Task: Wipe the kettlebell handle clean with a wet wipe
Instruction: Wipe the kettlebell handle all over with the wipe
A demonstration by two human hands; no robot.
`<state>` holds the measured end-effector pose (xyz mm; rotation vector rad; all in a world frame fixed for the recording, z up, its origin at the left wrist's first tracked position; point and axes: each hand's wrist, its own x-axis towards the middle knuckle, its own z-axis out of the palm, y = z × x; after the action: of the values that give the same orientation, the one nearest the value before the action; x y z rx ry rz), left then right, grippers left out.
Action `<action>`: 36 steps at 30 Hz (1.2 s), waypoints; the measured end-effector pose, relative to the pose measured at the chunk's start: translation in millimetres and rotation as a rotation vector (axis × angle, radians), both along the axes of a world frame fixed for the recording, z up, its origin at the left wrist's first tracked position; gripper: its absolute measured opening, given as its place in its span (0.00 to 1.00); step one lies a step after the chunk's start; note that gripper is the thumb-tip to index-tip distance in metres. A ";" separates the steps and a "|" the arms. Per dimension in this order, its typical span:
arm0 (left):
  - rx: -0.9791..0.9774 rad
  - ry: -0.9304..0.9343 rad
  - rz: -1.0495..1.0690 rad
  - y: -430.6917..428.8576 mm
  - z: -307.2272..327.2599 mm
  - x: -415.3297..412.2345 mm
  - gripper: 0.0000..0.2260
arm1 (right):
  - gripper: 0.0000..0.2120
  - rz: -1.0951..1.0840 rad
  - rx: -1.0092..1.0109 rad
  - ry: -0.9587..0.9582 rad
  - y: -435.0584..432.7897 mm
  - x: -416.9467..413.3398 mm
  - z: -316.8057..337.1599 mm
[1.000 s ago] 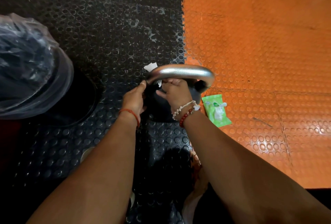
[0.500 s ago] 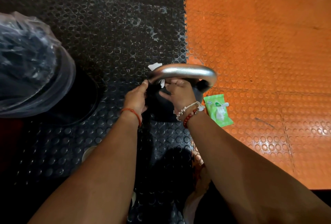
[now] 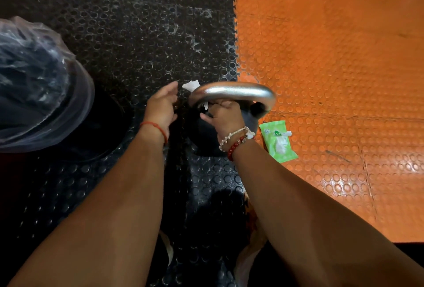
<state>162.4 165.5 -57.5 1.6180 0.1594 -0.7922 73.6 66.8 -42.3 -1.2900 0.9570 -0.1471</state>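
A black kettlebell (image 3: 250,120) with a shiny silver handle (image 3: 231,93) stands on the black studded mat. A white wet wipe (image 3: 191,85) is wrapped around the handle's left end, with a corner sticking out behind and a bit showing underneath. My right hand (image 3: 223,117) reaches up inside the handle loop and pinches the wipe from below. My left hand (image 3: 161,107) hovers just left of the handle with fingers apart, touching nothing.
A green wet-wipe packet (image 3: 277,141) lies on the orange studded floor (image 3: 332,68) right of the kettlebell. A bin lined with a clear plastic bag (image 3: 34,84) stands at the left on the black mat (image 3: 128,34).
My left hand has let go of the handle's left end and moved away to the left, fingers spread. My right hand stays under the handle on the wipe.
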 end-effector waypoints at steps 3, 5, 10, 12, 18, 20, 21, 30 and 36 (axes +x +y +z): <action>0.005 -0.107 -0.170 -10.1 5.6 8.3 0.18 | 0.12 -0.012 0.060 0.010 -2.3 -1.5 3.7; 0.031 -0.135 -0.266 -12.7 8.7 10.5 0.16 | 0.12 -0.031 0.071 -0.010 -1.5 -3.0 5.1; 0.157 -0.261 -0.341 -14.9 12.8 14.4 0.15 | 0.11 0.000 -0.451 0.099 -4.8 -21.1 -1.3; 0.193 -0.325 -0.306 -14.6 9.4 17.1 0.11 | 0.13 0.056 -0.766 0.179 -7.9 -34.3 -0.8; 0.173 -0.451 -0.340 -4.3 4.0 13.0 0.13 | 0.19 0.259 -0.958 0.254 -21.8 -54.4 -21.5; 0.127 -0.460 -0.300 -2.0 2.4 6.6 0.14 | 0.20 0.275 -0.985 0.274 -23.3 -56.4 -23.6; 0.109 -0.455 -0.274 -1.4 0.6 2.5 0.14 | 0.20 0.278 -0.994 0.284 -23.4 -56.7 -23.8; 0.304 -0.539 -0.243 -12.0 -0.3 -5.2 0.15 | 0.21 0.343 -1.021 0.353 -27.6 -56.0 -19.4; 0.372 -0.507 -0.256 -6.5 -13.0 -12.8 0.13 | 0.21 0.371 -1.036 0.381 -30.7 -56.2 -18.3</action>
<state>149.6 159.0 -70.5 2.1722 -0.2844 -0.5362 17.4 36.1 -60.6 -2.4969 0.9596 -0.1081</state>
